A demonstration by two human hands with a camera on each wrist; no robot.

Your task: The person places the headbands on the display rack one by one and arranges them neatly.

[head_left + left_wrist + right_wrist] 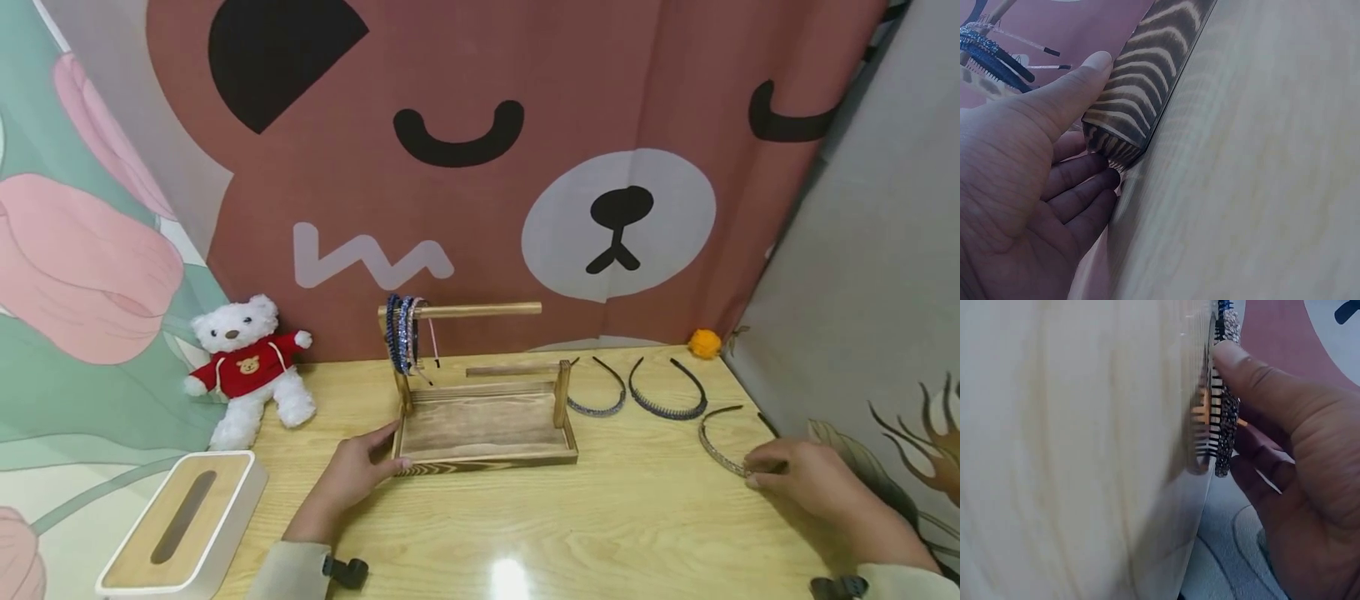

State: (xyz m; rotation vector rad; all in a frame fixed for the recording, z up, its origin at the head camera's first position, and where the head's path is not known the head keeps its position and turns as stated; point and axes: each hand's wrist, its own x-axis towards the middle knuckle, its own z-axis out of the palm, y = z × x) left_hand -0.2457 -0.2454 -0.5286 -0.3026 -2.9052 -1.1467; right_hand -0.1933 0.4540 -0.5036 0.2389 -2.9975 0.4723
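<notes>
A wooden headband stand (pixel 480 462) with a tray base sits mid-table. My left hand (pixel 354 475) grips its front left corner; in the left wrist view the thumb lies along the striped wooden edge (pixel 1141 81) and the fingers bend around the end. Several headbands (pixel 405 333), dark blue, glittery and pink, hang at the left end of the upper bar (pixel 487 311). My right hand (pixel 806 479) pinches a glittery toothed headband (pixel 716 450) near the table's right edge. In the right wrist view, thumb and fingers are on either side of that beaded headband (pixel 1229 419).
Two dark headbands (pixel 596 411) (pixel 667 412) lie right of the stand. An orange pompom ball (pixel 705 343) sits at the back right corner. On the left are a white teddy bear (pixel 251 371) in a red top and a tissue box (pixel 183 521). A bear-print curtain (pixel 465 200) hangs behind.
</notes>
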